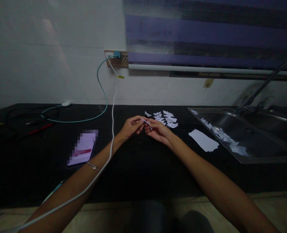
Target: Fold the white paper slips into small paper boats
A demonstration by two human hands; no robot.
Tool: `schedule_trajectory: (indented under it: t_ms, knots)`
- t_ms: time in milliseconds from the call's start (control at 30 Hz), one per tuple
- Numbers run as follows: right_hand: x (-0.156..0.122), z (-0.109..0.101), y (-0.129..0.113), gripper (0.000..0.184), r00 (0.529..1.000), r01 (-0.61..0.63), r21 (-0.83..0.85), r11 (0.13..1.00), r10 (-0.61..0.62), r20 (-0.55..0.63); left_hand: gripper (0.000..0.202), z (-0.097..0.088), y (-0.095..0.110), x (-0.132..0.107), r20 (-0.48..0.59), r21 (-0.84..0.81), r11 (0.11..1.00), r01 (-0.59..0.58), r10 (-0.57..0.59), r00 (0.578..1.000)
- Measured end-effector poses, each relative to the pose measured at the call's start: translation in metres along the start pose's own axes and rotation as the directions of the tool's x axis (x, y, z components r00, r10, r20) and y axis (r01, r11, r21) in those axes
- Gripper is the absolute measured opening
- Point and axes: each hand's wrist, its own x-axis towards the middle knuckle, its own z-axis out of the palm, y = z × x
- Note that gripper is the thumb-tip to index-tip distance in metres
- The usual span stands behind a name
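Note:
Between my two hands is a small piece of folded white paper (146, 123), raised over the dark counter. My left hand (132, 126) pinches its left end with thumb and fingers. The other end is gripped by my right hand (158, 129), whose fingers curl underneath and partly cover it. Just beyond my right hand, several folded paper boats (172, 125) sit grouped on the counter. To the right lies a stack of flat white paper sheets (203, 140), slightly fanned.
A steel sink (262, 142) is set in the counter at right, with more folded paper pieces (224, 136) along its left rim. A phone (82, 147) lies at left. A white cable (113, 119) hangs from the power strip (120, 60) across my left forearm.

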Motion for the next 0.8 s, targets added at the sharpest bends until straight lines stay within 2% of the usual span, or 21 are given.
schedule_trajectory:
  t_ms: [167, 233, 300, 400, 500, 567, 667, 800]
  knots:
    - [0.001, 0.001, -0.002, 0.016, 0.993, -0.121, 0.214, 0.969, 0.118, 0.024, 0.045, 0.0, 0.004, -0.002, -0.058, -0.078, 0.993, 0.084, -0.089, 0.994]
    - [0.002, 0.0, -0.001, 0.011, 0.993, -0.113, 0.269, 0.957, 0.121, -0.012, 0.044, -0.001, 0.002, -0.001, -0.111, -0.123, 0.987, 0.101, -0.115, 0.987]
    - [0.004, 0.0, 0.002, 0.016, 0.995, -0.042, 0.215, 0.976, 0.059, -0.075, 0.042, -0.003, 0.0, 0.001, -0.17, -0.154, 0.984, 0.092, -0.118, 0.978]
    - [0.006, -0.001, 0.008, 0.028, 0.989, 0.081, -0.011, 0.997, -0.082, -0.127, 0.039, -0.005, -0.003, 0.003, -0.236, -0.153, 0.987, 0.046, -0.081, 0.968]
    - [0.007, -0.001, 0.014, 0.032, 0.973, 0.142, -0.217, 0.966, -0.177, -0.148, 0.04, -0.007, -0.004, 0.004, -0.256, -0.098, 0.994, 0.04, -0.064, 0.965]
    - [0.007, -0.002, 0.016, 0.03, 0.967, 0.157, -0.293, 0.943, -0.207, -0.147, 0.04, -0.007, -0.004, 0.004, -0.246, -0.053, 0.997, 0.049, -0.061, 0.967]
    - [0.005, -0.003, 0.017, 0.027, 0.974, 0.142, -0.273, 0.952, -0.183, -0.132, 0.039, -0.006, -0.002, 0.003, -0.223, -0.016, 0.999, 0.04, -0.043, 0.974]
    - [0.003, -0.001, 0.014, 0.024, 0.993, 0.008, -0.083, 0.997, -0.017, -0.117, 0.038, -0.006, -0.003, 0.002, -0.166, -0.017, 1.0, 0.002, -0.004, 0.986]
